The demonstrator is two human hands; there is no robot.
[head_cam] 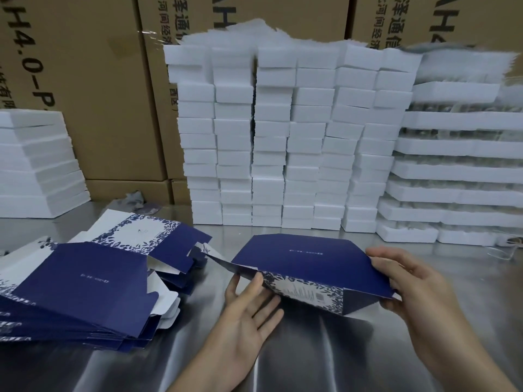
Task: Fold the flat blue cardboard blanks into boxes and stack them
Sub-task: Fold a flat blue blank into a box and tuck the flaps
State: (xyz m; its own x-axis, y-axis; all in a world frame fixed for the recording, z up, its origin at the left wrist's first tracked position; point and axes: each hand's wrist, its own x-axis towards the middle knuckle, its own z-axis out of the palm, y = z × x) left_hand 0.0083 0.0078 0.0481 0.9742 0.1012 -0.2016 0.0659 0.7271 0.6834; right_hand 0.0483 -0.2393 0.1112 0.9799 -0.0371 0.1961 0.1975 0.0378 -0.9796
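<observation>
A steel worktop (311,357) fills the lower part of the view, shiny and streaked with reflections. Behind it stand tall brown cartons (93,94) printed with black lettering, reaching up out of frame. In front of them, at the far edge of the worktop, a wall of white boxes (283,137) rises in several close columns, some leaning a little. To its right sits a stack of wider white trays (452,171), and at the far left a lower stack of white lids (36,165), fanned slightly askew.

On the near left of the worktop lies a pile of flat blue blanks (85,292), dark blue with white panels edged in a blue leaf pattern. The sheets are splayed, so their tabs and corners stick out to the right.

Right of that pile, in the middle of the view, one blue blank (308,258) is held just above the worktop, partly folded: a dark blue panel faces up and a patterned white panel turns toward the camera.

The right grip (410,281), a bare hand, pinches the blank's right end, thumb on top of the blue panel and fingers curled beneath. The left grip (246,315) lies palm up with its fingers nearly straight, fingertips touching the blank's lower left edge and holding nothing.
</observation>
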